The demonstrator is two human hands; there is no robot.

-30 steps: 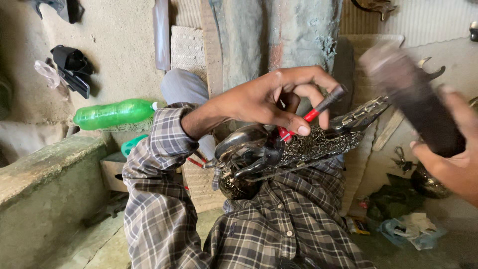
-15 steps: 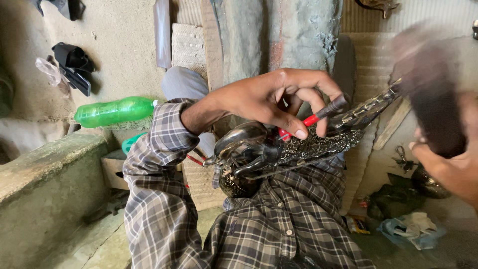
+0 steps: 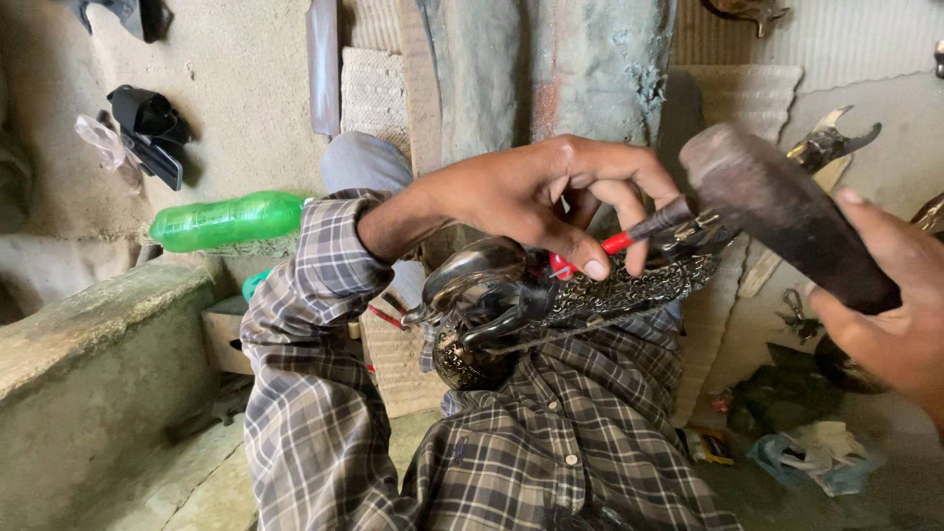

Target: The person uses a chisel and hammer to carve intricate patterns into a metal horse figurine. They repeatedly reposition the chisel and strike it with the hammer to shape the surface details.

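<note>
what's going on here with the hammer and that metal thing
A person in a plaid shirt is working an ornate dark metal piece resting against their chest. The left hand pinches a red-handled tool, its tip set on the piece. The right hand holds a dark mallet raised just above the tool. A green plastic bottle lies on the floor.

floor (image 3: 246, 98) — dusty concrete | green bottle (image 3: 228, 220) | concrete ledge (image 3: 88, 334) — left
</note>
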